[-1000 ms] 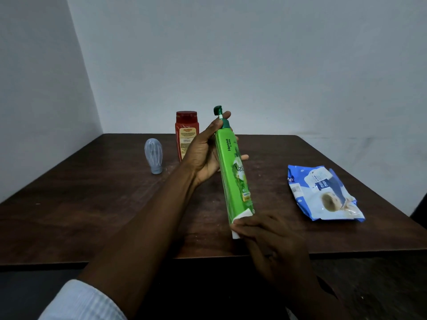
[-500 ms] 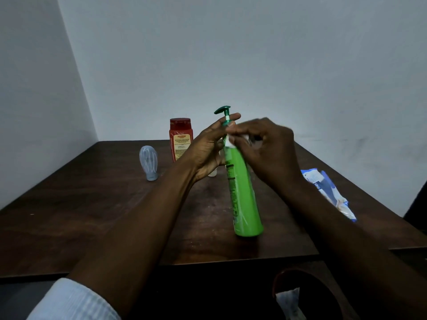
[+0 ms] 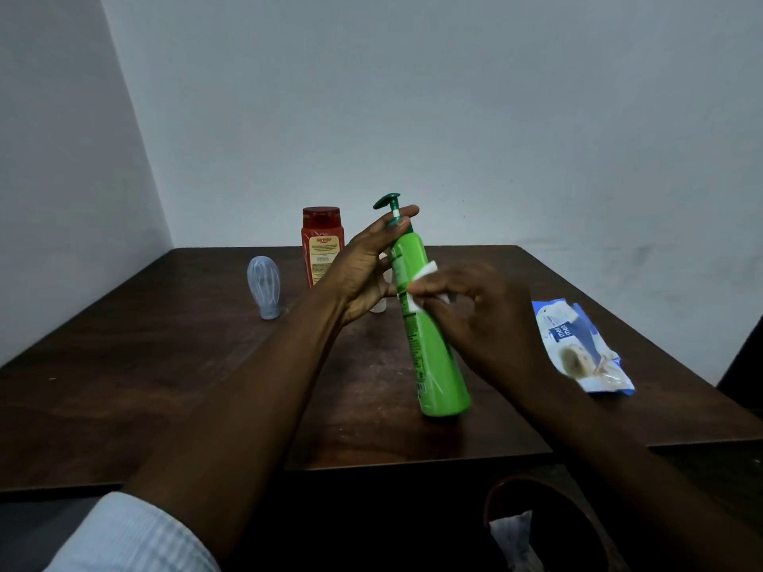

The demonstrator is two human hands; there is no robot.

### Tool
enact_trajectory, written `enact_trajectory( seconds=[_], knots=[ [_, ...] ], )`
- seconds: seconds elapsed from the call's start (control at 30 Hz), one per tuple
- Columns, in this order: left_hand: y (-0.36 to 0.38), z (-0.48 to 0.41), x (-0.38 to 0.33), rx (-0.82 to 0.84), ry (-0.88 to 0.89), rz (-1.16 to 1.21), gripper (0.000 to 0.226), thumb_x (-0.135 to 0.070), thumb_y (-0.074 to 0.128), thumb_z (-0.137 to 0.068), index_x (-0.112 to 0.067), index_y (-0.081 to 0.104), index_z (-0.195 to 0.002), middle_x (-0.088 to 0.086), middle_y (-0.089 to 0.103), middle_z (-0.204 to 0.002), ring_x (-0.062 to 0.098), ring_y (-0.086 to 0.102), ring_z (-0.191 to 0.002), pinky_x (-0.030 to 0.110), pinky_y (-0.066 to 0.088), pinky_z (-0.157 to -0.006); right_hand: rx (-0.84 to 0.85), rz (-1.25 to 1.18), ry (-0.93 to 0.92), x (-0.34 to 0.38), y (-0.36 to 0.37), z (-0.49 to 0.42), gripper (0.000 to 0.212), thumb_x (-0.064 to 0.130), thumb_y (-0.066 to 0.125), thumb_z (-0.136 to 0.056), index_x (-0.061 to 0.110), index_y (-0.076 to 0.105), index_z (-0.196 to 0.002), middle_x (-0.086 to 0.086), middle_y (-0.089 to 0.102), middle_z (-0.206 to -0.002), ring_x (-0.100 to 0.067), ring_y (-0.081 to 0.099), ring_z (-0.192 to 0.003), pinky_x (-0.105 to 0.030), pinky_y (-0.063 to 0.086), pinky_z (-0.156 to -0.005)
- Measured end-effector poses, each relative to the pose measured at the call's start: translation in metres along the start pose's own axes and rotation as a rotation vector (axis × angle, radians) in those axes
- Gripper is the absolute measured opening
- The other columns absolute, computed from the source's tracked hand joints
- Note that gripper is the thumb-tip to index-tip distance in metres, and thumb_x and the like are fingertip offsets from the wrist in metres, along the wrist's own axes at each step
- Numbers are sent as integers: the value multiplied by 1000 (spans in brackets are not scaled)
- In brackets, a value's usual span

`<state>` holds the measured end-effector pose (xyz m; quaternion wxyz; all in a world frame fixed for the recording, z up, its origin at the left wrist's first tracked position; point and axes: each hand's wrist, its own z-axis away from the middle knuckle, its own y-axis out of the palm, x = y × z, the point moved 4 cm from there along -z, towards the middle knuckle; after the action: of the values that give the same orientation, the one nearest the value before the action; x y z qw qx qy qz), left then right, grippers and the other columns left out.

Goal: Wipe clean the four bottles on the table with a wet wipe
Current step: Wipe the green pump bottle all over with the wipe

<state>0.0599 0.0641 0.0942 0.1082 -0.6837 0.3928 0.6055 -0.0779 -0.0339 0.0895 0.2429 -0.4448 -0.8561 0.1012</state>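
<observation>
A tall green pump bottle (image 3: 429, 344) is tilted above the dark wooden table (image 3: 165, 386), its base near the front edge. My left hand (image 3: 363, 278) grips its neck just under the dark green pump head. My right hand (image 3: 483, 319) presses a white wet wipe (image 3: 425, 272) against the bottle's upper side. A red bottle (image 3: 321, 245) stands at the back. A pale blue bottle (image 3: 266, 289) stands upside down on its cap to its left. A small white bottle (image 3: 377, 305) is mostly hidden behind my left hand.
A blue and white wet wipe pack (image 3: 582, 344) lies flat on the table's right side. Below the front edge stands a dark bin (image 3: 536, 513) with a white scrap inside. White walls close the back and left.
My right hand with the wipe slid from the bottle's base up to its neck, then down to the upper body. The bottle turned more upright, its base lowered toward the table.
</observation>
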Motion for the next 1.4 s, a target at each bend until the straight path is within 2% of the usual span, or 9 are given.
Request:
enact_trajectory(
  seconds=[0.23,0.33,0.43,0.63,0.77,0.97,1.07,1.23,1.4],
  knots=[
    [-4,4,0,14,-8,38,31,-23,56,-100,-24,63,-131,-2,51,-83,5,59,-59,32,55,-57,136,46,-16,5,-14,71,30,-3,83,-75,19,80,-94,14,75,-98,-4,64,-95,-16,49,-86],
    [-4,4,-2,15,6,22,35,-22,55,-100,-21,60,-135,-2,49,-83,4,58,-53,29,53,-54,154,42,-39,4,-17,91,23,3,78,-76,18,81,-93,17,72,-101,3,63,-98,-9,47,-89],
    [-2,3,-7,16,18,-15,37,-23,55,-100,-21,58,-137,-4,47,-79,3,56,-53,29,52,-53,166,17,-46,3,-17,101,18,16,67,-82,18,80,-95,16,71,-104,3,64,-98,-9,47,-90],
    [1,3,-8,8,29,-27,38,-22,55,-100,-20,57,-138,-10,52,-69,0,56,-50,25,51,-52,169,31,-64,1,-14,97,18,13,70,-81,15,80,-95,16,70,-104,-2,64,-97,-9,47,-90],
    [2,1,-7,15,25,-56,35,-24,57,-99,-24,61,-133,-7,53,-82,2,57,-59,27,52,-58,160,57,-76,1,-13,81,19,7,76,-79,14,80,-96,18,68,-104,-5,64,-96,-12,48,-89],
    [7,1,-8,9,20,-86,29,-28,59,-98,-31,63,-127,-8,70,-111,5,62,-90,29,55,-66,87,47,-71,-4,-11,40,20,2,77,-79,14,80,-95,7,75,-98,-13,66,-94,-20,49,-87],
    [9,-1,-13,15,39,-112,30,-31,57,-99,-32,62,-129,-8,71,-109,7,63,-100,33,56,-73,37,42,-69,-10,-9,16,16,7,72,-79,14,79,-92,4,76,-94,-16,68,-89,-23,50,-85],
    [10,-4,-19,39,39,-193,35,-33,54,-100,-32,59,-135,-11,69,-102,6,65,-93,37,53,-80,-34,75,-61,-13,-8,-28,17,6,79,-79,15,81,-92,3,76,-89,-12,66,-83,-22,51,-78],
    [10,-9,-14,83,24,-87,37,-27,53,-101,-26,57,-139,0,71,-116,18,66,-107,46,55,-90,-42,60,-24,-16,-7,-63,16,13,77,-81,19,80,-95,2,76,-90,-11,67,-84,-27,53,-80]
  ],
)
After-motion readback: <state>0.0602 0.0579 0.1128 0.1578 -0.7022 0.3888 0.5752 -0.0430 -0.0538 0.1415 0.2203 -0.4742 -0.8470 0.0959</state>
